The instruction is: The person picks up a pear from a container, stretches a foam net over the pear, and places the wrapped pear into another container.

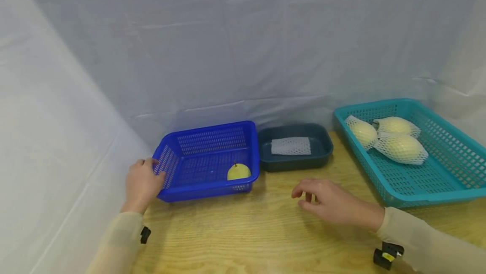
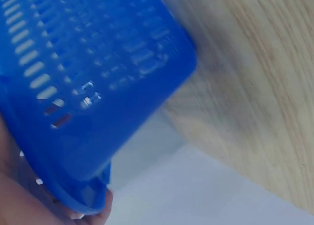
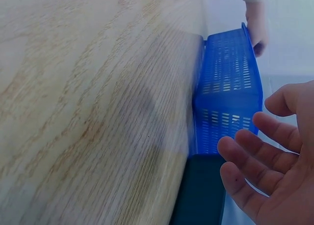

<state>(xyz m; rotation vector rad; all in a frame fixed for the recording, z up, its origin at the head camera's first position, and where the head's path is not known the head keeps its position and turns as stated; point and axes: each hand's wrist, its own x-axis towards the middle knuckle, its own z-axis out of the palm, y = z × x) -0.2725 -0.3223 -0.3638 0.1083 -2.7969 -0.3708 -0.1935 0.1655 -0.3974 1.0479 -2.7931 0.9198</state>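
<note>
At the left end of a blue plastic basket, my left hand grips the rim, thumb inside and fingers over the edge. The left wrist view shows the basket close up, part of the hand behind its rim. A bare yellow-green pear lies in the basket's front right corner. My right hand hovers over the table, in front of the dark tray, fingers loosely bent and holding nothing. In the right wrist view that hand has its fingers spread.
A white foam net sleeve lies flat in the dark tray, right beside the blue basket. On the right, a teal basket holds three pears in foam nets. White sheeting hangs behind and at the left of the wooden table.
</note>
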